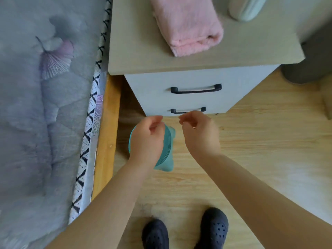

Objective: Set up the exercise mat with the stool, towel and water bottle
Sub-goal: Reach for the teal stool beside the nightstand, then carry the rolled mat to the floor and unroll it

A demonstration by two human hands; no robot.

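A small teal plastic stool (pixel 166 141) hangs tilted over the wooden floor in front of the nightstand, with its legs pointing right. My left hand (pixel 147 139) covers most of its seat, fingers curled around the rim. My right hand (pixel 199 130) hovers just right of it with its fingers curled together and nothing in them. A folded pink towel (pixel 186 24) lies on top of the nightstand. A pale green water bottle (pixel 246 8), partly cut off by the frame, stands behind the towel to the right. No exercise mat is in view.
The grey nightstand (pixel 197 99) has two drawers with black handles. A bed with a grey quilt (pixel 45 105) and a wooden side rail (pixel 106 141) fills the left. A dark grey bin (pixel 309 65) stands at the right. My two dark clogs (pixel 185 230) are on the floor below.
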